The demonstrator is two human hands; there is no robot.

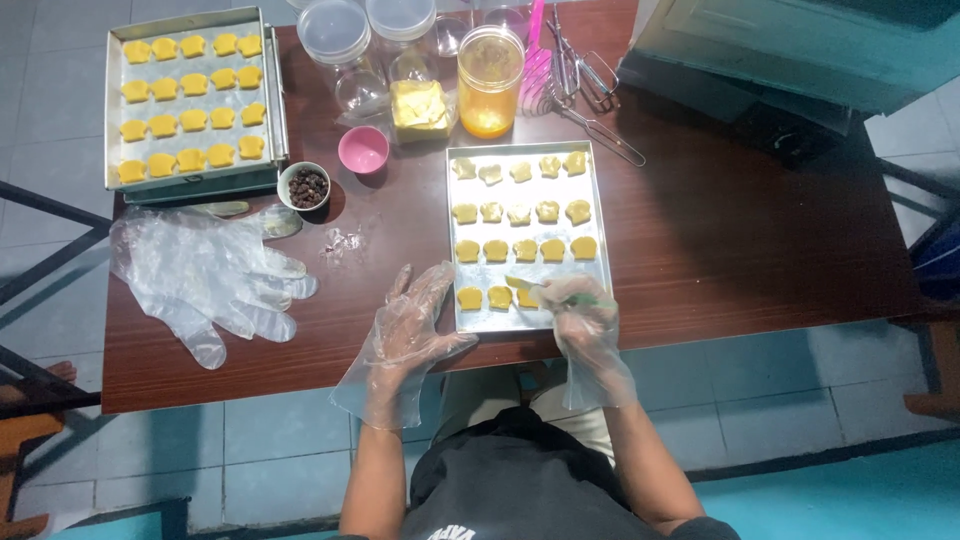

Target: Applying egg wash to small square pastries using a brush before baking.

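Baking tray (598, 262): shallow, rectangular, bare metal, near the front edge of the table. It holds rows of small yellow dough pieces (525, 249), scalloped in shape; the front row is partly filled.

Right hand (585, 318): in a loose clear plastic glove, fingers pinched on a thin tool (524, 284) whose tip touches a front-row piece.

Left hand (415, 325): gloved, fingers spread flat on the table, touching the tray's left rim.

Table (750, 230): dark reddish-brown wood.

Floor (280, 440): pale grey tiles.
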